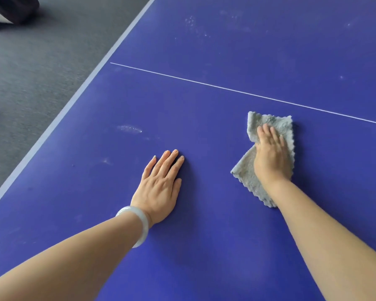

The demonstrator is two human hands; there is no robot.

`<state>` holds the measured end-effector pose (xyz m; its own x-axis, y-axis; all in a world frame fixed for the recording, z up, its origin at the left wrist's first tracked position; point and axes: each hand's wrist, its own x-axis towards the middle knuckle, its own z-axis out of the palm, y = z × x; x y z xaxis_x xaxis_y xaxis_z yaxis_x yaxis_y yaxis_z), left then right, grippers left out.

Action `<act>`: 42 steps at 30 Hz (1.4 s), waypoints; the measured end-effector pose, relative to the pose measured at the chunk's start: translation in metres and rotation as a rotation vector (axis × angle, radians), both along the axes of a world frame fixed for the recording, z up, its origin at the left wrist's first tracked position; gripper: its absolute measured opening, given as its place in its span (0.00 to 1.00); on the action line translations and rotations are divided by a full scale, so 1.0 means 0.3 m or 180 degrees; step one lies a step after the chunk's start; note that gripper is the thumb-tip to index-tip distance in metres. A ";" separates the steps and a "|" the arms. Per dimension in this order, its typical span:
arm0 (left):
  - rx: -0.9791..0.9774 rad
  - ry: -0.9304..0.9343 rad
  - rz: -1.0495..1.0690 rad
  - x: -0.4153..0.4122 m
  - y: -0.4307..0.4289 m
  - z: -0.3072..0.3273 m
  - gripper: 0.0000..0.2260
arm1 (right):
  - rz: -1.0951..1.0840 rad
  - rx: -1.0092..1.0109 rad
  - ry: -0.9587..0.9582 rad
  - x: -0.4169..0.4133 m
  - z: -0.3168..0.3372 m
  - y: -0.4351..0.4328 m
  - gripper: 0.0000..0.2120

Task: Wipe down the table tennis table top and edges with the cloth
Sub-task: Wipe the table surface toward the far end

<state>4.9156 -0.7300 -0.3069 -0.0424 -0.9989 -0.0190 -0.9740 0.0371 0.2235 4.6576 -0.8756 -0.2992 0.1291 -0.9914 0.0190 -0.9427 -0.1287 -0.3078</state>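
The blue table tennis table top (226, 61) fills most of the view, with a thin white centre line (248, 94) running across it. A grey fuzzy cloth (269, 124) lies crumpled on the blue surface just below that line. My right hand (271, 155) presses flat on the cloth, fingers pointing away from me. My left hand (161, 187) rests palm down on the bare table to the left of the cloth, fingers together, holding nothing. A pale bangle (137, 222) sits on my left wrist.
The table's pale edge band (74, 94) runs diagonally at the left, with grey carpet (30, 72) beyond it. A dark object (11, 9) sits on the floor at the top left. Whitish smudges (129, 128) and dusty marks (191, 21) show on the surface.
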 end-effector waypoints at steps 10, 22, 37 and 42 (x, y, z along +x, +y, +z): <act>-0.0105 -0.0049 -0.0003 -0.001 0.006 -0.019 0.22 | 0.1209 -0.0060 -0.0037 0.265 -0.041 0.589 0.28; -0.0229 -0.0113 0.1252 0.155 0.528 0.090 0.24 | 0.1136 0.0176 -0.0010 0.261 -0.022 0.582 0.26; 0.0283 -0.0133 0.1783 0.277 0.701 0.026 0.32 | 0.2263 -0.0215 0.0062 0.587 -0.032 0.883 0.29; 0.0310 -0.0137 0.1797 0.275 0.699 0.011 0.30 | 0.1449 -0.0027 0.0098 0.391 -0.022 0.544 0.24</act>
